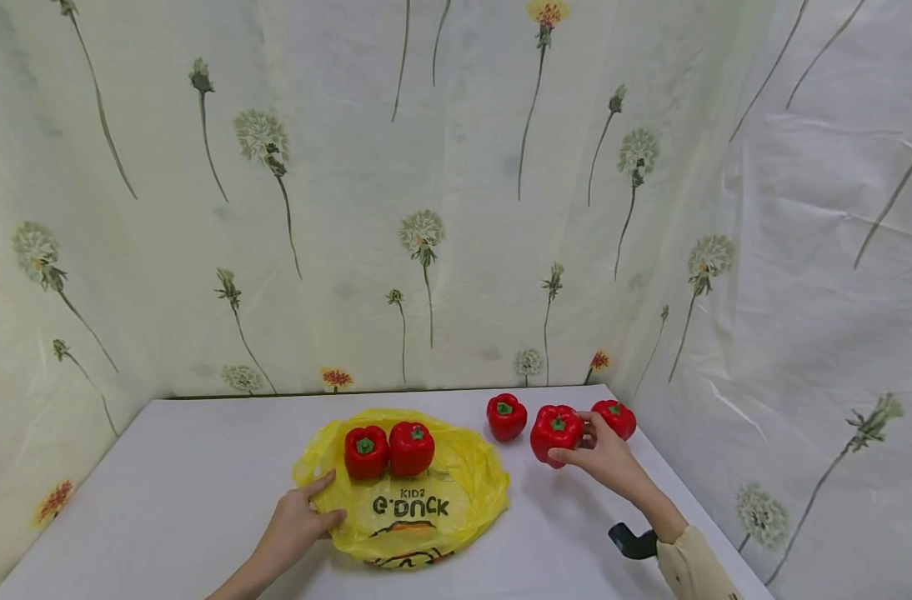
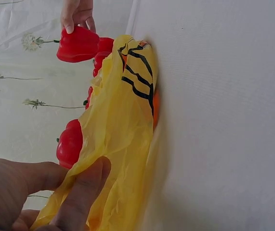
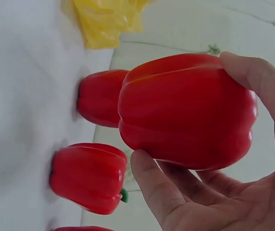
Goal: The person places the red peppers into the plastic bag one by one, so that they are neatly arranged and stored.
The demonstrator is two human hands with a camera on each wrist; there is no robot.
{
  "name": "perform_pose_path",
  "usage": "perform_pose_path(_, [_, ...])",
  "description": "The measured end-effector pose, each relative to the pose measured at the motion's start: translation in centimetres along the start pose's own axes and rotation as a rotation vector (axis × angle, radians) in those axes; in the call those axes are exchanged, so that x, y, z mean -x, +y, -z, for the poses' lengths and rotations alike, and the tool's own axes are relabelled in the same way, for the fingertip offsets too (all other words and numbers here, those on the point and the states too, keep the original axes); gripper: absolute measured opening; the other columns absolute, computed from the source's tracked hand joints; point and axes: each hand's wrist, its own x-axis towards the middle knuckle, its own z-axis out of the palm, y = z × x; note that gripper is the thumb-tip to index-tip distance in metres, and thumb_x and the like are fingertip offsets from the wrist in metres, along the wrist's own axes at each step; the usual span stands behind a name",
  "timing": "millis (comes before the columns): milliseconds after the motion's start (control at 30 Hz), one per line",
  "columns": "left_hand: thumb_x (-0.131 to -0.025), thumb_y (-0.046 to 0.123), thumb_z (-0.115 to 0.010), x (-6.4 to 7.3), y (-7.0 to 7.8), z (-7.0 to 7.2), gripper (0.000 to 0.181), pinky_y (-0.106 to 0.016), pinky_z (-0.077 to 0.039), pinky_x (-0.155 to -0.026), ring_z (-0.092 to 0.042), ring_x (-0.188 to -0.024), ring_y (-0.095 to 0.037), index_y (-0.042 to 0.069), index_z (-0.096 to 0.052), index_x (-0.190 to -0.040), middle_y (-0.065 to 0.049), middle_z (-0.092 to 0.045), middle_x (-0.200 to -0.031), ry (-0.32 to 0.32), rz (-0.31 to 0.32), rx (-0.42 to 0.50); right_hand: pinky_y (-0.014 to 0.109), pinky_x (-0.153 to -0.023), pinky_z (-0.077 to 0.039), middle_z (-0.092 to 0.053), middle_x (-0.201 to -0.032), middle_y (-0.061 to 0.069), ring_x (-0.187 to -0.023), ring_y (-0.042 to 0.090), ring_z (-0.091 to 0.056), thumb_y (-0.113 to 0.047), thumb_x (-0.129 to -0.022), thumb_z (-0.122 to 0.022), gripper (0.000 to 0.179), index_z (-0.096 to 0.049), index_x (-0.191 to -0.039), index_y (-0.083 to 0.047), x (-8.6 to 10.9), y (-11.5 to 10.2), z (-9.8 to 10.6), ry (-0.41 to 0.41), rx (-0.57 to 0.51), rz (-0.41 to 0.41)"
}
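My right hand (image 1: 602, 454) grips a red bell pepper (image 1: 557, 433) between thumb and fingers. In the right wrist view this pepper (image 3: 188, 111) is held above the table, its smooth lobed side toward the camera. My left hand (image 1: 297, 518) pinches the near left edge of a yellow plastic bag (image 1: 403, 542), and the bag's film lies between thumb and finger (image 2: 82, 195) in the left wrist view. Two red bell peppers, one at the left (image 1: 366, 452) and one beside it (image 1: 412, 448), sit side by side at the bag, green stems showing.
Another red pepper (image 1: 506, 417) stands on the white table (image 1: 201, 483), right of the bag. One more pepper (image 1: 616, 418) is partly behind my right hand. A flower-printed curtain (image 1: 456, 250) hangs along the back and right side. Near my right wrist is a black curved piece (image 1: 632, 542).
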Motion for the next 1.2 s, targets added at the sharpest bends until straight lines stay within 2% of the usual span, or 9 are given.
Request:
perform_pose_path(533, [-0.078, 0.009, -0.074, 0.1, 0.1, 0.1, 0.069, -0.031, -0.054, -0.053, -0.067, -0.055, -0.019, -0.005, -0.045, -0.139, -0.005, -0.060, -0.055, -0.001, 0.017, -0.008, 0.046, -0.083, -0.057, -0.044, -0.139, 0.026, -0.123, 0.047, -0.047, -0.033, -0.076, -0.080, 0.088, -0.032, -0.143, -0.002, 0.1, -1.2, 0.0, -0.014, 0.048, 0.022])
perform_pose_path(767, [-0.078, 0.009, -0.074, 0.1, 0.1, 0.1, 0.070, -0.030, -0.053, -0.052, -0.067, -0.054, -0.019, -0.004, -0.045, -0.140, -0.005, -0.059, -0.053, -0.003, 0.011, -0.001, 0.046, -0.084, -0.057, -0.042, -0.141, 0.026, -0.126, 0.048, -0.044, -0.034, -0.080, -0.076, 0.085, -0.030, -0.145, -0.003, -0.1, -1.8, -0.4, -0.013, 0.057, 0.033])
perform_pose_path(933, [-0.078, 0.009, -0.074, 0.0, 0.2, 0.1, 0.070, -0.031, -0.053, -0.052, -0.066, -0.054, -0.018, -0.003, -0.045, -0.140, -0.005, -0.057, -0.053, -0.001, 0.015, -0.010, 0.045, -0.084, -0.057, -0.044, -0.141, 0.025, -0.125, 0.045, -0.046, -0.039, -0.080, -0.076, 0.086, -0.032, -0.146, -0.005, -0.1, -2.4, -1.0, -0.006, 0.069, 0.032])
perform_pose_path(1200, [-0.077, 0.009, -0.074, 0.0, 0.1, 0.0, 0.069, -0.029, -0.053, -0.053, -0.066, -0.054, -0.018, -0.003, -0.046, -0.139, -0.005, -0.057, -0.053, 0.006, 0.022, -0.021, 0.044, -0.083, -0.057, -0.046, -0.141, 0.021, -0.123, 0.041, -0.049, -0.039, -0.077, -0.079, 0.086, -0.035, -0.144, -0.008, -0.3, -3.1, -2.5, -0.017, 0.020, 0.066])
